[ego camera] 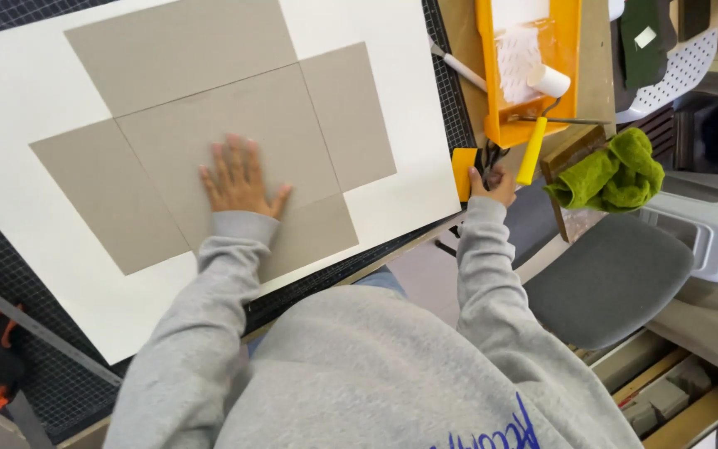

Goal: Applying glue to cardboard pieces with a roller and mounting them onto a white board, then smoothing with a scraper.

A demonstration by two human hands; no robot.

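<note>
Head view, left hand: the left hand (pixel 238 179) is laid flat, palm down and fingers spread, on the middle panel of the grey cardboard cross (pixel 209 137); nothing is gripped by it.
Head view, right hand: the right hand (pixel 492 185) is held at the right edge of the table, just beside the small orange scraper (pixel 463 173) and the dark-handled scissors (pixel 490 158); the fingers are curled, but whether either tool is actually gripped cannot be told.
Head view, cardboard: the grey cardboard cross is made up of a square centre with four flaps, and is laid on a large white sheet (pixel 384 75).
Head view, sheet: the white sheet is spread over a dark gridded cutting mat (pixel 68 391), which is seen at the sheet's lower and right edges.
Head view, tray: an orange paint tray (pixel 571 50) is placed beyond the right hand, with a white roller (pixel 548 81) rested in it; the roller's yellow handle (pixel 532 150) is pointed down toward the hand.
Head view, brush: a white-handled brush (pixel 463 66) is seen left of the tray.
Head view, cloth: a crumpled green cloth (pixel 612 175) is found right of the handle.
Head view, chair: a grey chair seat (pixel 608 283) is seen below the cloth.
Head view, ruler: a metal ruler (pixel 35 328) is laid aslant on the mat at the lower left.
</note>
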